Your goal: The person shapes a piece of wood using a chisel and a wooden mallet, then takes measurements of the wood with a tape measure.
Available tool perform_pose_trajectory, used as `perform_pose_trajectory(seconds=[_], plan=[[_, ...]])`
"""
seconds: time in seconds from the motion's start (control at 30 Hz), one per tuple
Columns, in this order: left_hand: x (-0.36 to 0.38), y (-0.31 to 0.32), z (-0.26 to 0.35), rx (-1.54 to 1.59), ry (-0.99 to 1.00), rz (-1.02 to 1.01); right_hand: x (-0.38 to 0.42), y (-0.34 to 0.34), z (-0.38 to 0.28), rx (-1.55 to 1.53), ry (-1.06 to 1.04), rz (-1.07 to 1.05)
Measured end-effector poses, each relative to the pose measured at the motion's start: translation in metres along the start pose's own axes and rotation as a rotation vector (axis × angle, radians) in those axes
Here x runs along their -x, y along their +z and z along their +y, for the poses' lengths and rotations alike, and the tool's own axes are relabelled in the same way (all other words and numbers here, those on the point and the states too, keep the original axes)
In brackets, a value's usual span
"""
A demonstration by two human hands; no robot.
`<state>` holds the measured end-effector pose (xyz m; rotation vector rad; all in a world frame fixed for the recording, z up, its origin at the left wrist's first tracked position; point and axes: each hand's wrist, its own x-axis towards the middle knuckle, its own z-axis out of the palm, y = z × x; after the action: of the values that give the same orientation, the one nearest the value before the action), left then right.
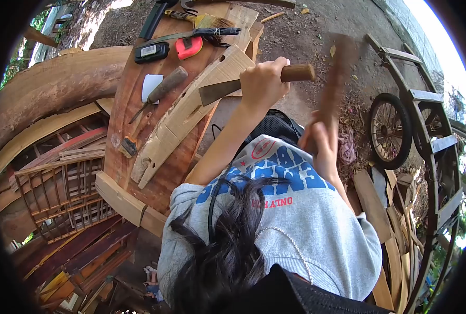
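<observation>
My left hand (264, 78) grips a chisel (227, 89) by its brown wooden handle. The flat blade rests against a pale, rough-carved wooden piece (183, 118) that lies slantwise on a reddish plank workbench (131, 110). To the right, my right hand (321, 144) is shut on a wooden mallet (335, 78), raised upright and blurred by motion, apart from the chisel handle. My dark hair and grey printed shirt fill the lower middle of the view.
On the bench lie a wood-handled tool (162, 89), a white slip (152, 83), a black device (152, 52), a red tape measure (189, 47) and a brush (206, 21). A large log (55, 83) and a wooden lattice (70, 193) are at left. A cart wheel (390, 131) stands at right on dirt.
</observation>
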<state>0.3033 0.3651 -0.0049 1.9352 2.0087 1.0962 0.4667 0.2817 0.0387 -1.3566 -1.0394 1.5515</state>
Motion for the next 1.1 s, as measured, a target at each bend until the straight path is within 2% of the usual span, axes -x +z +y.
perform_pose_trajectory(seconds=[0.07,0.13,0.2,0.23,0.3,0.33,0.4,0.47,0.5,0.6,0.63,0.7,0.73,0.77,0.8,0.87,0.9,0.93,1.0,1.07,1.1], plan=[[0.002,-0.004,-0.021,-0.094,-0.078,0.029,-0.003,-0.037,0.015,0.131,0.175,-0.064],[0.007,-0.009,-0.043,-0.191,-0.111,0.058,-0.012,-0.041,-0.003,-0.013,-0.01,0.131],[0.014,-0.016,-0.05,-0.236,-0.128,0.087,-0.03,-0.054,-0.02,-0.183,-0.241,0.184],[0.018,-0.017,-0.051,-0.237,-0.135,0.084,-0.033,-0.04,-0.017,-0.18,-0.235,0.181],[0.022,-0.021,-0.051,-0.238,-0.141,0.077,-0.033,-0.004,-0.011,-0.557,-0.406,0.368],[0.023,-0.022,-0.052,-0.24,-0.143,0.08,-0.022,-0.004,0.007,-0.558,-0.406,0.364],[0.025,-0.022,-0.056,-0.248,-0.183,0.128,0.004,-0.001,0.044,0.217,0.199,0.008],[0.028,-0.036,-0.072,-0.288,-0.25,0.192,0.001,-0.004,0.03,0.211,0.17,-0.022],[0.032,-0.042,-0.079,-0.324,-0.306,0.155,-0.004,-0.002,0.019,0.208,0.142,-0.061],[0.048,-0.06,-0.089,-0.352,-0.299,0.126,-0.032,-0.014,0.001,-0.154,-0.204,0.1],[0.053,-0.063,-0.09,-0.339,-0.282,0.129,-0.032,0.0,0.005,-0.153,-0.204,0.097],[0.058,-0.065,-0.091,-0.329,-0.267,0.152,-0.025,0.036,0.022,-0.617,-0.314,0.242],[0.059,-0.066,-0.092,-0.319,-0.252,0.176,-0.01,0.022,0.062,-0.244,-0.148,-0.024],[0.061,-0.068,-0.096,-0.323,-0.253,0.178,0.011,0.042,0.05,-0.026,0.12,-0.155],[0.065,-0.071,-0.102,-0.363,-0.289,0.182,0.01,0.035,0.049,0.586,0.041,-0.39],[0.074,-0.079,-0.12,-0.427,-0.316,0.192,0.015,0.033,0.045,0.302,0.238,-0.177],[0.078,-0.089,-0.122,-0.452,-0.335,0.179,0.002,0.027,0.028,0.289,0.218,-0.141],[0.083,-0.098,-0.123,-0.48,-0.352,0.165,-0.008,0.025,0.019,0.132,0.105,-0.118],[0.089,-0.106,-0.128,-0.457,-0.345,0.194,-0.024,0.04,0.017,-0.242,-0.156,0.067],[0.09,-0.112,-0.129,-0.481,-0.389,0.198,-0.015,0.072,0.037,-0.492,-0.226,0.136],[0.09,-0.113,-0.13,-0.483,-0.389,0.205,0.002,0.075,0.066,-0.325,-0.1,-0.032]])
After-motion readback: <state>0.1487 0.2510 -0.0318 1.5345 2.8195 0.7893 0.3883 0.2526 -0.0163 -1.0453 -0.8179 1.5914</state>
